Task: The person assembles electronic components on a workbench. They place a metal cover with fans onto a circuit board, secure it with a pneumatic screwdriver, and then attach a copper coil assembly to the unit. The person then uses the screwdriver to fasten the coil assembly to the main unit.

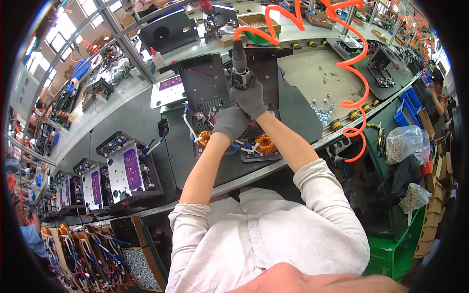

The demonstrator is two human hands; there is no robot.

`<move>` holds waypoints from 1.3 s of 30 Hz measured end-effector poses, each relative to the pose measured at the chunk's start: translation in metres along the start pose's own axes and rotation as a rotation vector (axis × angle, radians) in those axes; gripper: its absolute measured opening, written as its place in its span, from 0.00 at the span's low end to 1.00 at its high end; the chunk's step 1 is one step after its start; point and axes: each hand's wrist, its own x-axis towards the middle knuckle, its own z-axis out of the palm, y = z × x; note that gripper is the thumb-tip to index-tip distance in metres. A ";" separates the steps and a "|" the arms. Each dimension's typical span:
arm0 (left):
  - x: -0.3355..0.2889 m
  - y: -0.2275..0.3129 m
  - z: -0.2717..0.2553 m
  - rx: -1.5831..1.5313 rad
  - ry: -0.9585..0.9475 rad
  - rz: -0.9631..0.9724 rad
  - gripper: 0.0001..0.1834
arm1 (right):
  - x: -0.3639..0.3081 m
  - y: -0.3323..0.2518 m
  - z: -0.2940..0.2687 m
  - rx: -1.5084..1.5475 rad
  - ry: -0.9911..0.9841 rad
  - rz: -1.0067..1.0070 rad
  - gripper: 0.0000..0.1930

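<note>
Both hands wear grey gloves. My right hand is closed round an upright air screwdriver, which has an orange coiled hose at its top. Just below and left of it, my left hand is curled over the lower part of the work. Its fingertips are hidden, so what they hold does not show. Two black metal housings stand under and beside the hands, with a left upright panel and a right upright panel. Copper-wound ring coils, a left one and a right one, sit at their near ends with white and blue leads.
Several assembled units with purple boards line the bench at left. Loose screws lie on a tray at right, below the hanging orange hose. A red-tipped white bottle stands behind. Blue bins and boxed cable bundles flank the bench.
</note>
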 end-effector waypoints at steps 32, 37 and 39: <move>0.033 0.028 -0.067 -0.805 0.570 -0.227 0.33 | 0.018 0.040 -0.016 -0.311 -0.253 -0.294 0.16; 0.043 0.028 -0.070 -0.825 0.496 -0.222 0.30 | 0.016 0.021 -0.019 -0.040 -0.239 -0.193 0.12; 0.046 0.023 -0.067 -0.823 0.465 -0.174 0.30 | 0.015 0.018 -0.020 -0.123 -0.218 -0.198 0.12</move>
